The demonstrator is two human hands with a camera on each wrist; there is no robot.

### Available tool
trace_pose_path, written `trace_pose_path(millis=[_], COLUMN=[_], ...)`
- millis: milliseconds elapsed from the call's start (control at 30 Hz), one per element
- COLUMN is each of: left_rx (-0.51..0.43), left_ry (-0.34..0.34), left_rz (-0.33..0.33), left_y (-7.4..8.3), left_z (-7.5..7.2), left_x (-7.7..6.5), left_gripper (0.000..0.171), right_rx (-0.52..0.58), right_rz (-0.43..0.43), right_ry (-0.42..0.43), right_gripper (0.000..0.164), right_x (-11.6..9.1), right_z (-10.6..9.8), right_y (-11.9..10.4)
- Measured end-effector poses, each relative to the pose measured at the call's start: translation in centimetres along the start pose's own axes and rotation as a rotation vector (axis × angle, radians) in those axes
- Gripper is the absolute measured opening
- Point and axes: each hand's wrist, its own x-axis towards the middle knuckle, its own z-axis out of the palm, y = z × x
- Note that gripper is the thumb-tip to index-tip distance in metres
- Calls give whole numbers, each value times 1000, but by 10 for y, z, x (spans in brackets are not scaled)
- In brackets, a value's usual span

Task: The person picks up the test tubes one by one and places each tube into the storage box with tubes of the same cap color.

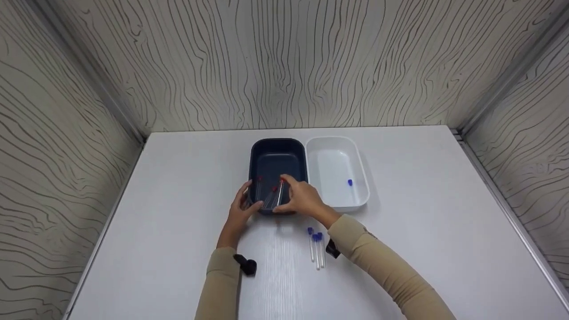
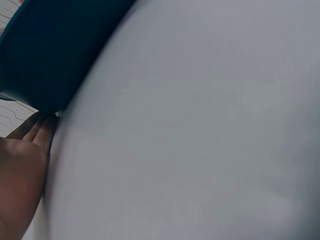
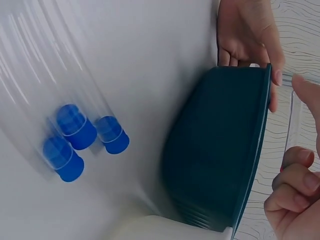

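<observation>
In the head view, my right hand [image 1: 306, 200] pinches a clear test tube with a red cap [image 1: 280, 193] lengthwise between thumb and fingers, over the near end of a dark blue tray [image 1: 278, 155]. The right wrist view shows this tube [image 3: 293, 120] above the tray's rim [image 3: 252, 175]. My left hand [image 1: 238, 213] grips the tray's near left corner, the thumb by the rim and the other fingers along the outer wall. Inside the tray lie red-capped tubes [image 1: 274, 189], partly hidden by the hands.
A white tray [image 1: 335, 155] stands against the dark one's right side, with a blue-capped tube [image 1: 350, 182] in it. Three more blue-capped tubes [image 1: 315, 249] lie on the white table [image 1: 178, 249] beside my right forearm. Patterned panels [image 1: 275, 66] enclose the back and sides.
</observation>
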Motion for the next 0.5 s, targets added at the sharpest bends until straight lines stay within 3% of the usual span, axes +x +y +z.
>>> trace_pose_path(millis=[233, 500], left_rx=[-17, -26], left_ry=[2, -18], left_rz=[-2, -4], left_y=[2, 0], left_z=[0, 0], left_x=[-2, -2], left_gripper=[75, 76], right_rx=[44, 62], right_rz=[-26, 1], right_ry=[4, 3], right_gripper=[97, 96], right_x=[8, 16], right_z=[3, 8], right_y=[-1, 1])
